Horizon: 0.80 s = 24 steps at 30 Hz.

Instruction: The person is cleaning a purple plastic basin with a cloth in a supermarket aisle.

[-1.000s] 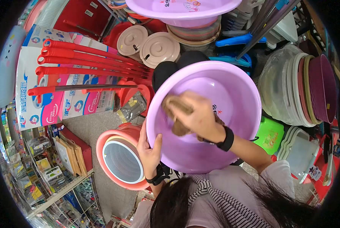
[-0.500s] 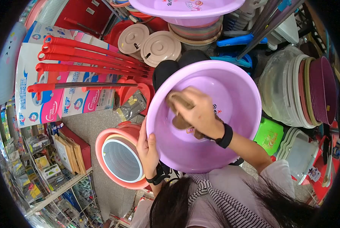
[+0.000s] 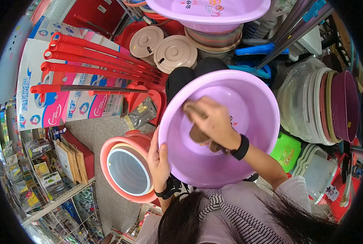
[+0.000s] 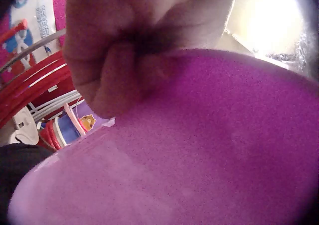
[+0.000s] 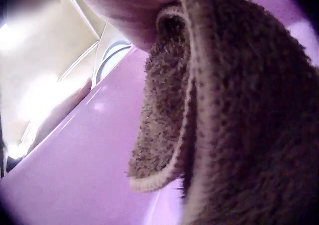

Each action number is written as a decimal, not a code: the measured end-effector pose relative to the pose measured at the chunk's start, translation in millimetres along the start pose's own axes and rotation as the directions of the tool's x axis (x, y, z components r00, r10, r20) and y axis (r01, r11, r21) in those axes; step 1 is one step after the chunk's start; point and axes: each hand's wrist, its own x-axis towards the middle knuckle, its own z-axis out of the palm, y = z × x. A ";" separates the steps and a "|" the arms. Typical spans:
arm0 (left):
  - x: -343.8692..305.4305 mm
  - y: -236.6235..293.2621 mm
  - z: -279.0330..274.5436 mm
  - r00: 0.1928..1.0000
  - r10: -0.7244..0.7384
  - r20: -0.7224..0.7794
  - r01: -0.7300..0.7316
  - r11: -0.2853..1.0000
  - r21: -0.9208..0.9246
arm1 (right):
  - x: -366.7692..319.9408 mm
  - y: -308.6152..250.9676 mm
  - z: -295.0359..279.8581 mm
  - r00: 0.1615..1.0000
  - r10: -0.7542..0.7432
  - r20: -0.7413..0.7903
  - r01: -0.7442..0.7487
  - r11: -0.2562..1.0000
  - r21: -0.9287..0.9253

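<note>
A housewares shop: stacked basins [image 3: 311, 101], packaged mops [image 3: 93, 61].

The basin [image 3: 250, 105] sat tilted in front of the person, with the cloth [image 3: 197, 134] inside it, held against its floor by the right hand [image 3: 212, 120]. The left hand [image 3: 159, 160] gripped the basin's near left rim. Just left of that hand stood a stack of tubs [image 3: 108, 156] with a basket [image 3: 128, 173] nested in it. Beyond the stack, a row of mop handles [image 3: 96, 67] lay across packets [image 3: 31, 89], pointing toward the basin. Two lids [image 3: 175, 53] leaned behind the basin, and a second basin [image 3: 230, 12] rested on a pile behind them. A stack of bowls [image 3: 311, 97] stood on edge to the right. A wire shelf [image 3: 59, 201] stood at the near left.
</note>
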 end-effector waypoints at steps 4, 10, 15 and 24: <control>0.1 -0.9 -0.2 1.000 -0.018 -0.001 0.018 0.999 -0.036 | 6.5 -1.1 -1.7 0.969 0.096 -0.226 -0.100 0.995 -0.008; 9.9 9.7 1.9 0.999 0.019 0.051 -0.019 1.000 0.007 | -19.3 -13.8 28.5 1.000 0.013 0.021 -0.012 0.998 -0.068; 14.8 9.3 3.4 0.997 0.065 0.044 -0.066 0.997 0.025 | -35.0 -7.8 32.2 0.937 -0.214 0.277 0.244 0.966 -0.080; 12.5 8.5 2.9 0.998 0.006 0.067 -0.003 0.999 -0.037 | 9.7 3.7 0.3 0.992 0.001 -0.126 -0.023 0.985 -0.172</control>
